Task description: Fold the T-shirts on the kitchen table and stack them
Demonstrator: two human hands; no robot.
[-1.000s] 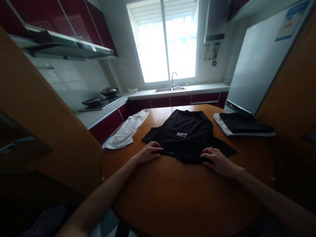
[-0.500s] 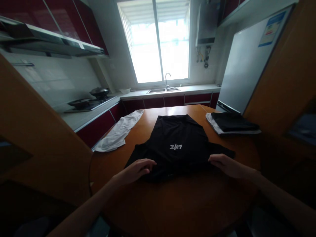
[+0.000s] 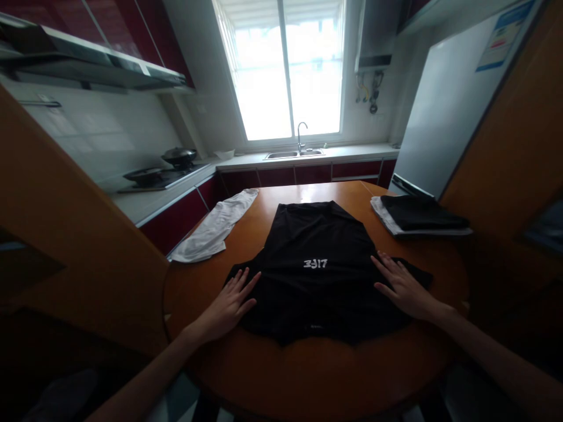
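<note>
A black T-shirt (image 3: 317, 234) lies spread on the wooden table (image 3: 308, 375), its collar towards me and its white lettering upside down from here. My left hand (image 3: 226, 308) rests on the left sleeve side of the shirt, fingers spread. On the right side my right hand (image 3: 402, 287) lies with fingers apart over the cloth near the other sleeve. Neither hand grips the fabric. Parts of both sleeves are hidden beneath the hands.
A crumpled white garment (image 3: 215, 228) lies along the table's left edge. Folded black and white clothes (image 3: 422, 214) are stacked at the right. Beyond the table are a counter with a sink (image 3: 294, 154), a stove with pans (image 3: 178, 155) and a fridge (image 3: 457, 111).
Both hands have gone from curled fingers at the shirt to flat, spread fingers, and have moved apart. The shirt's near edge now lies flatter and closer to me. The view has shifted slightly.
</note>
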